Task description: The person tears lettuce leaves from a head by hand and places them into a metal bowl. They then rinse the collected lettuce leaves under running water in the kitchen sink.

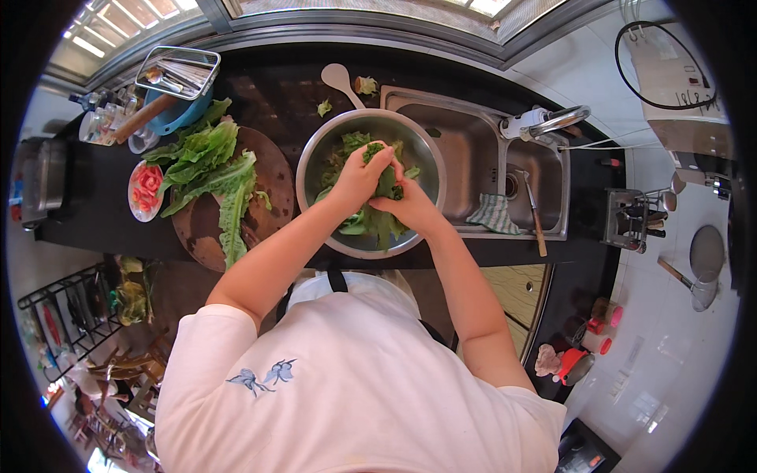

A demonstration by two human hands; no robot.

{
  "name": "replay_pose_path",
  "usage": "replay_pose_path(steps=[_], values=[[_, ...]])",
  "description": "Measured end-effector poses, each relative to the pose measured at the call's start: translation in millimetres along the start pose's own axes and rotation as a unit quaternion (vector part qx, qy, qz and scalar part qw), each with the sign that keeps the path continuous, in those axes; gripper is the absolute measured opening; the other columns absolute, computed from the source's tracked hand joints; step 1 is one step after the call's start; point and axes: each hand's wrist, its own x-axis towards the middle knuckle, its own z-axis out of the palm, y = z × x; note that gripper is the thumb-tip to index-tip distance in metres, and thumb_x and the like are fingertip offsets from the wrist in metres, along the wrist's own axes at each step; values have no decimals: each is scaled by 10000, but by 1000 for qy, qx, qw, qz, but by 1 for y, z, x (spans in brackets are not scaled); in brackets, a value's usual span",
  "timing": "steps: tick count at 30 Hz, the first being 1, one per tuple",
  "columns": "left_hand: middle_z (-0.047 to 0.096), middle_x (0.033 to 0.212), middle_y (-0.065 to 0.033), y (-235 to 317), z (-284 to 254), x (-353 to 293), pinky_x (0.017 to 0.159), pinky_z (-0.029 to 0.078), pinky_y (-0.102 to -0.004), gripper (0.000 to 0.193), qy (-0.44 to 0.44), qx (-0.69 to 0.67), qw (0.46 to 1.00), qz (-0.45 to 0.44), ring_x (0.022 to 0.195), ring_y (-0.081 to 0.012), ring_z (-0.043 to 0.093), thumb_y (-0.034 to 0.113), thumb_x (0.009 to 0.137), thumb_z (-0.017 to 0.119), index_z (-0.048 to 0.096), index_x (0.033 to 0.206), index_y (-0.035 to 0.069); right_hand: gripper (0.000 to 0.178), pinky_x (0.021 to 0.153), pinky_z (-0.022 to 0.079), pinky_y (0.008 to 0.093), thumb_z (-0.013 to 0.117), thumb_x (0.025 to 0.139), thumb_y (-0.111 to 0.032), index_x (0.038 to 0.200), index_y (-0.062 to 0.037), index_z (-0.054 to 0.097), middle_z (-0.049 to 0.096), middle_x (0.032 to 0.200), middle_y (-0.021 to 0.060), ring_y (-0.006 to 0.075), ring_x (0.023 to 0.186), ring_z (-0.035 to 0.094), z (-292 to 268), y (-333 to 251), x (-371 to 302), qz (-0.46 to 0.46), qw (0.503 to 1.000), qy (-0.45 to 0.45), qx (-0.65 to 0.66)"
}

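Note:
A large steel bowl with torn green leaves in it stands at the counter's front edge, left of the sink. Above it, my left hand and my right hand come together, closed around a bunch of leafy greens. Some leaves poke out between the fingers, and others hang below toward the bowl. The palms and part of the bunch are hidden. To the left, long lettuce leaves lie across a round wooden chopping board, some over its edge.
Beyond the bowl lie a white rice paddle and small leaf scraps. At right, the double sink has a striped cloth, a wooden-handled tool and a faucet. A plate of red slices and a blue basin stand left.

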Motion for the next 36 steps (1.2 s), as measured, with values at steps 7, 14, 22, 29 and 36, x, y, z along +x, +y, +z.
replay_pose_path(steps=[7,14,22,29,36], values=[[414,639,-4,1,10,7,485,327,-275,171,210,-148,963,-81,509,-106,369,195,901,536,458,814,68,301,740,488,350,640,812,-178,1039,18,616,662,843,165,262,796,641,12,-9,0,-76,965,66,-243],[328,623,29,1,-9,13,480,251,-263,189,186,-205,931,-238,492,-85,277,162,895,523,372,801,98,272,716,485,445,665,779,-209,909,16,584,650,890,199,391,843,613,12,8,-6,-202,876,49,-436],[597,977,-110,-10,-84,34,744,443,-351,611,164,118,934,-296,777,-189,578,535,935,474,525,1195,-16,167,626,454,306,585,875,-178,930,-21,601,584,761,57,153,702,575,-8,12,-29,-164,969,112,-145],[451,1392,-208,-34,-84,26,1078,323,-414,587,15,589,808,4,1283,-369,424,579,959,326,565,1315,177,161,687,453,248,542,914,-161,932,-12,599,594,844,23,98,754,550,-24,-17,-21,-77,978,98,166],[635,1000,-116,33,-19,-19,858,450,-348,481,-278,321,904,-46,950,-222,588,448,953,545,537,1141,5,138,749,457,247,558,907,-128,954,-3,592,600,859,21,104,805,561,-9,-40,-8,-117,992,40,34]])
